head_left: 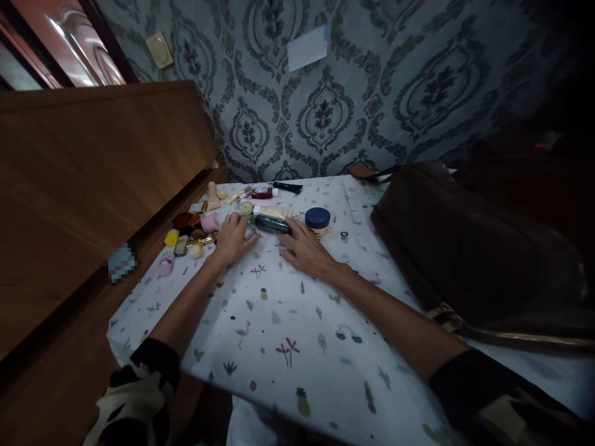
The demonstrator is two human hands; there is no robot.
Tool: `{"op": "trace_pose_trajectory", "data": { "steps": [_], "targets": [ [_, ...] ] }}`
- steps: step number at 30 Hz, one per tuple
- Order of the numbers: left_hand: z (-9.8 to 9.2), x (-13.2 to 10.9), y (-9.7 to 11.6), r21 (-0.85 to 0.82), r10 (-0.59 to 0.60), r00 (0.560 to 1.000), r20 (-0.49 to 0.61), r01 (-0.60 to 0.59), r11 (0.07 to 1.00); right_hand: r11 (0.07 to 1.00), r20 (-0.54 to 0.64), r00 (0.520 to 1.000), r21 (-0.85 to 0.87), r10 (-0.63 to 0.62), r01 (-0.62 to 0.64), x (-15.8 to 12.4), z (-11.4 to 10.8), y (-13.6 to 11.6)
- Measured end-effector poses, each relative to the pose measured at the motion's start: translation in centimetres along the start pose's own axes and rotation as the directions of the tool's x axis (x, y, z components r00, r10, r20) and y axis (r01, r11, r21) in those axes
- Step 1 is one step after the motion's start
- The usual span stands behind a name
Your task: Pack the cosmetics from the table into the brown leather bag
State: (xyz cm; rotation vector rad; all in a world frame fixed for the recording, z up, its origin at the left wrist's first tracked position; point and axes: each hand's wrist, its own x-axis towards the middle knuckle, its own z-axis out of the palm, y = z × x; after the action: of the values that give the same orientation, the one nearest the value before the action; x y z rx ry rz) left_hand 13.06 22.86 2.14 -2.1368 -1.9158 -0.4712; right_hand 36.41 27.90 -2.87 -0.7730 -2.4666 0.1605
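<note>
On the patterned tablecloth a dark green bottle (pixel 271 224) lies on its side between my two hands. My left hand (pixel 233 238) is at its left end, fingers forward and thumb spread towards the bottle. At the other end my right hand (pixel 310 251) rests with fingers apart, the fingertips by the bottle's end; I cannot tell whether they press on it. Just behind the bottle lies a cream-coloured tube (pixel 274 212) with a white cap. A round jar with a dark blue lid (pixel 318 217) stands beyond my right hand. A small light green round item (pixel 246 209) is by my left fingertips.
Several small cosmetics, including a yellow-capped item (pixel 171 237) and a purple one (pixel 166 264), crowd the table's left side. A red bottle (pixel 263 193) and a black tube (pixel 288 187) lie at the back. A large brown bag (pixel 474 248) occupies the right. Wooden furniture (pixel 93 186) stands left.
</note>
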Motion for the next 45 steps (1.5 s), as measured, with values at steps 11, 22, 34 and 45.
{"op": "trace_pose_trajectory", "data": {
  "steps": [11, 22, 34, 45],
  "targets": [
    [-1.7, -0.8, 2.5, -0.524, -0.101, 0.992, 0.082, 0.129, 0.842, 0.998, -0.122, 0.992, 0.067, 0.002, 0.006, 0.0, 0.1, 0.1],
    [-4.0, -4.8, 8.5, -0.532, 0.233, 0.921, 0.313, -0.033, 0.846, 0.926, -0.255, 0.944, 0.360, 0.211, -0.110, -0.7, -0.6, 0.7],
    [-5.1, -4.6, 12.7, -0.613, 0.607, 0.713, 0.351, -0.314, 0.725, 0.538, -0.016, 0.806, 0.753, 0.591, -0.379, -5.8, -3.0, -3.1],
    [-7.6, -7.6, 14.6, -0.542, 0.593, 0.653, 0.472, -0.315, 0.779, 0.278, 0.048, 0.768, 0.916, 0.638, -0.288, -9.7, -5.2, -5.1]
  ]
}}
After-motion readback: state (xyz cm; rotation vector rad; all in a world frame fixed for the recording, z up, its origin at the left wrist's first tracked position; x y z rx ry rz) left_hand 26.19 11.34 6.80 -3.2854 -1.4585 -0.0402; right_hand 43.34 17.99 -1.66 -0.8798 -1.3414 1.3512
